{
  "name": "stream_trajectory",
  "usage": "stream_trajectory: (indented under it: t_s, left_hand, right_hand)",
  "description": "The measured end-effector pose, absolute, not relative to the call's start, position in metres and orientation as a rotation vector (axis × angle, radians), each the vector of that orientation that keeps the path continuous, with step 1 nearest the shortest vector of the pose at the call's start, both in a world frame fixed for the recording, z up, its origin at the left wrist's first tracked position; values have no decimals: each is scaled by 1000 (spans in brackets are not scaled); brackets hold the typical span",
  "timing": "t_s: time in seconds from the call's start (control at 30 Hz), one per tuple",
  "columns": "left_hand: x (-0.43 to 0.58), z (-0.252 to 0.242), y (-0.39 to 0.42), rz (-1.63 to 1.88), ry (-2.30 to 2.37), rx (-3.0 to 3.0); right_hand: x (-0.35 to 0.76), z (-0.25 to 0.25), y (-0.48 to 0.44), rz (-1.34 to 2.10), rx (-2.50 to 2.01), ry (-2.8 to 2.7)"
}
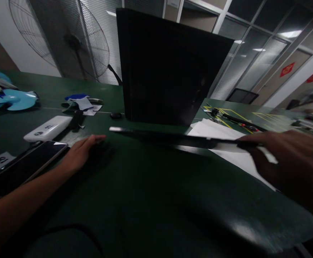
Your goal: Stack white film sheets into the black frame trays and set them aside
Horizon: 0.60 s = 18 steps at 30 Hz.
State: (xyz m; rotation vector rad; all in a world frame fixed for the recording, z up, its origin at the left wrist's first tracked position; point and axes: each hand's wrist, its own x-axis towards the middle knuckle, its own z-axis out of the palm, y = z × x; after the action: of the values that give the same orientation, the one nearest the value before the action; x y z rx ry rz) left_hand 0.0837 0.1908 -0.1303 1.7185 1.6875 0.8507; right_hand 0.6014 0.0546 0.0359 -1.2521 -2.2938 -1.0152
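My left hand lies flat on the dark green table, fingers stretched out toward the right, holding nothing. My right hand is closed on the right end of a long thin dark flat panel, which it holds level just above the table. The panel's pale left tip points toward my left hand's fingertips. Behind the panel a large black board stands upright. Under my right hand lie white paper sheets.
A dark phone and a white box-shaped device lie left of my left hand. Blue plastic parts and blue cloth sit further back left. A standing fan is behind the table; cables and tools lie far right.
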Motion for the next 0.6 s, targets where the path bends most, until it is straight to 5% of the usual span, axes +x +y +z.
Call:
stream_trajectory:
  t_s: [0.27, 0.43, 0.6]
  left_hand:
    - [79, -129, 204, 1286, 1450, 1282]
    - [70, -139, 201, 807, 1750, 1841]
    - [75, -154, 191, 367, 1821, 2386]
  right_hand:
    - [517, -81, 45, -743, -639, -2607]
    - [499, -117, 55, -396, -603, -2705]
    - [529, -103, 112, -223, -756, -2686]
